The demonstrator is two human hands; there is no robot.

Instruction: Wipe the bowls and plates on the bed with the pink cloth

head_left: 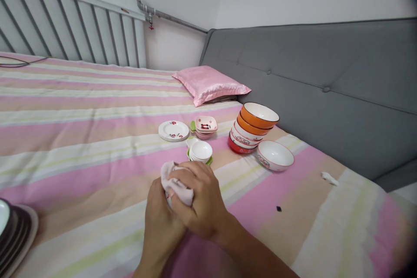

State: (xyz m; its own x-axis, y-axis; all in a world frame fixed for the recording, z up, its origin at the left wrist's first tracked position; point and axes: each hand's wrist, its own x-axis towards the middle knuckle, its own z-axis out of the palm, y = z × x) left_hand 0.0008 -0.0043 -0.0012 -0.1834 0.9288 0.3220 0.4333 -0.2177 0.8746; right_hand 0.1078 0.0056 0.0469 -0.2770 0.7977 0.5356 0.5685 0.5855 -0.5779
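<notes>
My right hand [202, 197] is closed on a pale pinkish cloth [179, 186], its fingers bunching the fabric. Pressed up against it from below, my left hand [163, 219] is wrapped round something under the cloth. Only a sliver of that item shows, whitish with a red mark; its kind is hidden. Just beyond my hands sits a stack of small white bowls [201, 150] on green-edged dishes. Behind it are small pink square dishes [205, 126] and a pile of white plates [173, 130] with red flowers.
To the right stand stacked orange, white and red bowls [256, 124], with a single white bowl [276, 156] beside them. Dark-rimmed dishes [19, 239] are at the lower left. A pink pillow [210, 82] lies near the grey headboard [309, 61]. Striped bedding [81, 147] lies under everything.
</notes>
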